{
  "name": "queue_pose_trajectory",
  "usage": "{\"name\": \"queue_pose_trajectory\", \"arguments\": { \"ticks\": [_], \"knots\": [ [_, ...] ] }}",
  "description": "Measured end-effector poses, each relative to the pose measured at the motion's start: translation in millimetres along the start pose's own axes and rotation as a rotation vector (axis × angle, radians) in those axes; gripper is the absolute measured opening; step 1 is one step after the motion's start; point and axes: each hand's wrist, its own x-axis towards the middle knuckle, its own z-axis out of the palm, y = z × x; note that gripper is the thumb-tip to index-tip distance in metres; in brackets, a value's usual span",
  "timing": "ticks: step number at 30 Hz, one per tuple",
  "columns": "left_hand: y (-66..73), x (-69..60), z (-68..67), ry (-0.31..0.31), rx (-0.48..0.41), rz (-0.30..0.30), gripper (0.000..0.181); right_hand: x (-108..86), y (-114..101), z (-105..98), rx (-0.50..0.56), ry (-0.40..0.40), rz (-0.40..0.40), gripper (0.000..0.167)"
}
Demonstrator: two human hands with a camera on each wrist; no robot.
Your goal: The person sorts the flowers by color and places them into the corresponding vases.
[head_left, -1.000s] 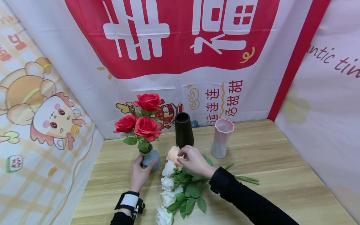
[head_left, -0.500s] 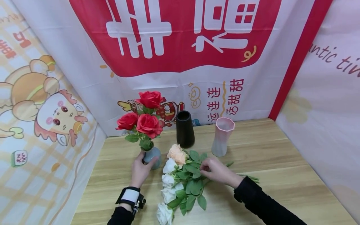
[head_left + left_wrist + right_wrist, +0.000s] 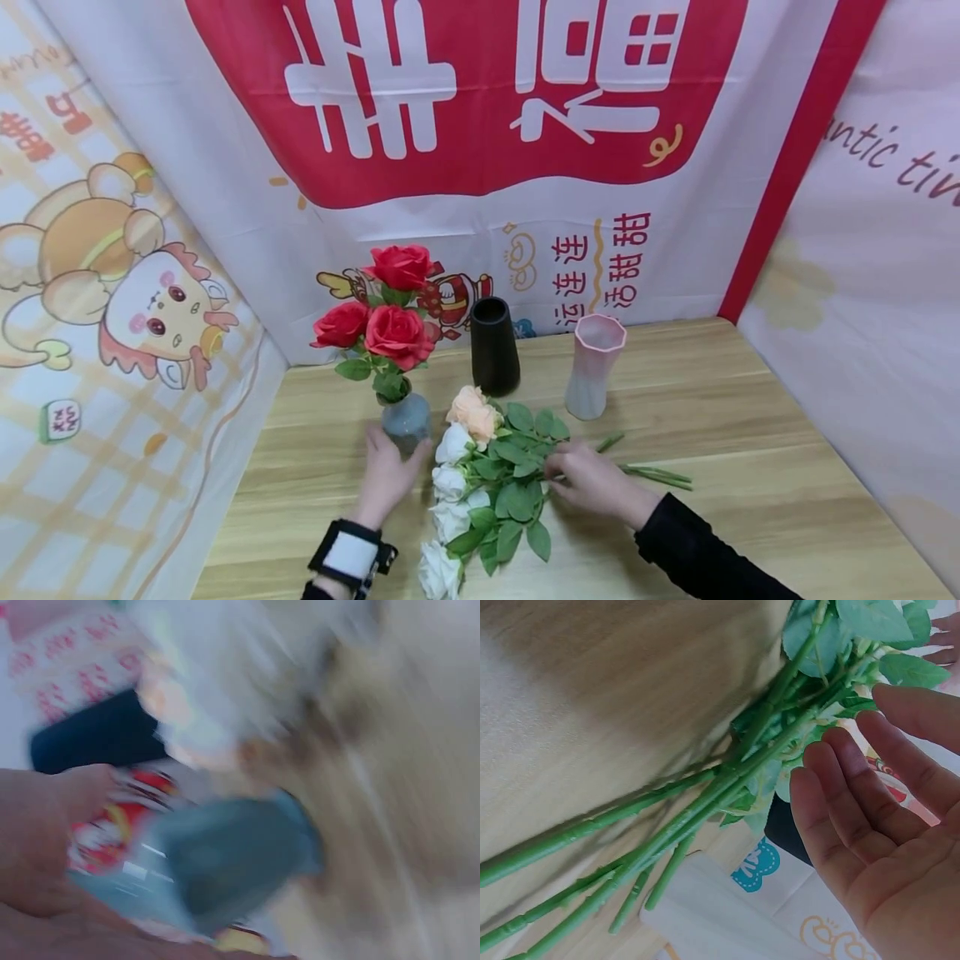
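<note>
- A wooden table point(image 3: 757, 450) with a light, yellowish grain runs across the scene.
- On its left side stands a small grey-blue vase point(image 3: 407, 423), upright.
- Farther back, to the right of that, a black vase point(image 3: 495, 358) stands upright near the far edge.
- Right of the black one and apart from it, a pink and white vase point(image 3: 588, 383) stands upright.
- In the middle lie cut flowers: several white roses point(image 3: 452, 483) in a row toward the near edge, a peach rose point(image 3: 474, 414) at the row's far end.
- Their green leaves point(image 3: 517, 500) spread right of the blooms, and the stems point(image 3: 656, 476) point right.
</note>
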Motion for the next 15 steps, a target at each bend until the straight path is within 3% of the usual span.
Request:
{"name": "queue_pose_trajectory", "arguments": {
  "ticks": [4, 7, 10, 15],
  "knots": [
    [28.3, -26.5, -2.8, -0.104, 0.111, 0.002, 0.091, -1.8, -1.1, 2.0, -0.008, -0.017, 0.023, 0.011],
    [43.8, -33.3, -0.9, -0.136, 0.132, 0.055, 0.083, -2.4, -2.8, 2.0, -0.013, -0.020, 0.029, 0.014],
    [56.4, -29.2, 7.2, -0.123, 0.093, 0.123, 0.076, -3.6, -4.2, 3.1, -0.017, -0.010, 0.035, 0.017],
    [74.0, -11.5, 27.9, -0.117, 0.033, 0.201, 0.071, -6.0, -7.1, 7.8, -0.046, -0.002, 0.026, 0.021]
  ]
}}
